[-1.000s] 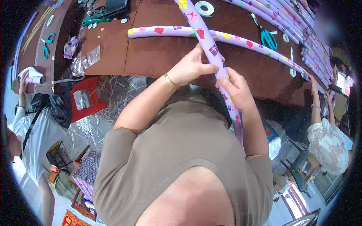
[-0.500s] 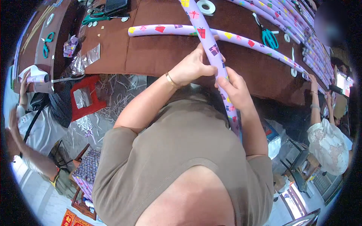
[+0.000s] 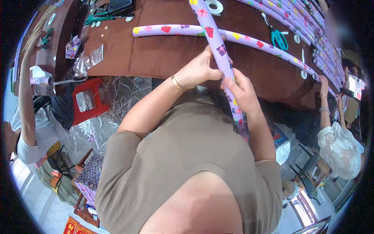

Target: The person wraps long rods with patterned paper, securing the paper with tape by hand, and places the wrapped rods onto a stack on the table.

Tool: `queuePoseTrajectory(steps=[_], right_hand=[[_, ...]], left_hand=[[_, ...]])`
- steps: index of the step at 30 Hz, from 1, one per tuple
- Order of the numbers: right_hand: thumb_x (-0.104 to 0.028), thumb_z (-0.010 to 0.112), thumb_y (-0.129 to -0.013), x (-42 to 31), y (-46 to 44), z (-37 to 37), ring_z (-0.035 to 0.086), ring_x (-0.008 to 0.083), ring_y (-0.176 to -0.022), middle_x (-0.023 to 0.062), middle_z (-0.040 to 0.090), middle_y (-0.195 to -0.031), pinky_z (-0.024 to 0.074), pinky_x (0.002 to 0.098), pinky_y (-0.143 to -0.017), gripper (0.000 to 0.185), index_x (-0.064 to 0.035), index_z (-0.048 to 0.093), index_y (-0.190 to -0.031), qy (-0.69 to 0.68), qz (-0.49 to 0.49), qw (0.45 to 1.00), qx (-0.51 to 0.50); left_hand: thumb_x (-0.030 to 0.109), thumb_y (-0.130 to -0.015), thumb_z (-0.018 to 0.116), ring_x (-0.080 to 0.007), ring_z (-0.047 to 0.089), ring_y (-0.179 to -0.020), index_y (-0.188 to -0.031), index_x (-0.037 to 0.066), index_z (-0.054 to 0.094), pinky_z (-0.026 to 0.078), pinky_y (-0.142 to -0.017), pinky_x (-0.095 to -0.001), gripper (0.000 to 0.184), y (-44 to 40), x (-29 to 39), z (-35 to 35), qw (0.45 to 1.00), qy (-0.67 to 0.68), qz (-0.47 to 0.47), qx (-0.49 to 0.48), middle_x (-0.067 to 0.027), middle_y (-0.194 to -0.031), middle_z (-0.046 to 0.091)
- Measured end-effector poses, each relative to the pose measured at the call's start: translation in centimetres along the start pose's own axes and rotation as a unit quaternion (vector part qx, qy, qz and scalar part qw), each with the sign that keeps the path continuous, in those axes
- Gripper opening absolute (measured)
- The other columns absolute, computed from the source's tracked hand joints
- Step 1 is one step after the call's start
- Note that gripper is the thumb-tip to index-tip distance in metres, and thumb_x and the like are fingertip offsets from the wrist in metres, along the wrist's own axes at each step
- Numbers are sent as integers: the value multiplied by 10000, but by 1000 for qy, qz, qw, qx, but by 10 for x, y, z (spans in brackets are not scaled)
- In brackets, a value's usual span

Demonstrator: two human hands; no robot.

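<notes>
Both of my hands hold one long lilac tube [image 3: 220, 50] patterned with coloured gift boxes, tilted from the top centre down toward my right side. My left hand [image 3: 199, 70] wraps around it from the left, thumb in front, some fingers hidden behind. Slightly lower, my right hand [image 3: 242, 90] grips it with the thumb on top. Behind it, a second patterned tube [image 3: 167, 30] lies across the brown tabletop [image 3: 156, 58]. A roll of white tape [image 3: 214, 7] is beside the held tube's upper part.
Teal scissors [image 3: 279, 39] lie at the right, near many stacked tubes [image 3: 300, 23]. Green-handled scissors [image 3: 97, 18] are at the upper left. A red stool [image 3: 91, 102] stands below the table edge. Co-workers are at the far left and right, one with a hand by a rolled tube [image 3: 42, 80].
The co-worker at the left has stretched an arm up over the side table. The tube in my hands has shifted very slightly; my grip looks the same.
</notes>
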State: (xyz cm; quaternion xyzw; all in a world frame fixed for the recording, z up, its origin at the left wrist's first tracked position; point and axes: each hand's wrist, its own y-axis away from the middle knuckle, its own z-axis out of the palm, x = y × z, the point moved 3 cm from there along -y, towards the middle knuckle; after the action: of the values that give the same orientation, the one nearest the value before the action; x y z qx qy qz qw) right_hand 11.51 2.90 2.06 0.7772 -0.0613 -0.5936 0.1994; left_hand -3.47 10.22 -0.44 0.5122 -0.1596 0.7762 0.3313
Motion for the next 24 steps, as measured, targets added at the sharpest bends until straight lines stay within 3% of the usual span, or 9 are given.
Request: queuePoseTrajectory(steps=[6, 8, 16, 24], right_hand=[[-271, 521, -961, -5, -1, -1, 579, 107, -751, 55, 630, -859, 474, 256, -686, 319, -2, 567, -1126, -38, 34, 999, -19], [-283, 489, -961, -5, -3, -1, 603, 134, -728, 88, 644, -862, 502, 270, -688, 346, 15, 562, -1121, -169, 69, 983, -18], [-218, 484, -890, -1, -15, 5, 605, 148, -714, 98, 632, -836, 509, 276, -678, 328, 20, 563, -1101, -223, 105, 969, -3], [-225, 487, -881, 6, -16, 10, 591, 135, -710, 76, 622, -831, 490, 261, -652, 335, 12, 577, -1101, -252, 102, 962, -6]], left_hand=[[60, -862, 646, -172, 582, -1043, -1513, 17, 177, 467, -952, -335, 803, -3, -6, -3, 995, 96, -9, 9, -84, -1112, 587], [79, -892, 638, -167, 581, -1037, -1511, 26, 197, 466, -952, -338, 762, -3, -5, -2, 995, 99, -6, 7, -74, -1106, 588], [166, -940, 632, -130, 559, -987, -1410, 60, 357, 483, -875, -291, 555, -3, 8, 3, 999, 12, -22, 21, -33, -1058, 578], [207, -971, 582, -111, 519, -957, -1441, 40, 343, 461, -852, -266, 554, -3, 11, -1, 999, -9, -31, 26, -22, -1075, 535]])
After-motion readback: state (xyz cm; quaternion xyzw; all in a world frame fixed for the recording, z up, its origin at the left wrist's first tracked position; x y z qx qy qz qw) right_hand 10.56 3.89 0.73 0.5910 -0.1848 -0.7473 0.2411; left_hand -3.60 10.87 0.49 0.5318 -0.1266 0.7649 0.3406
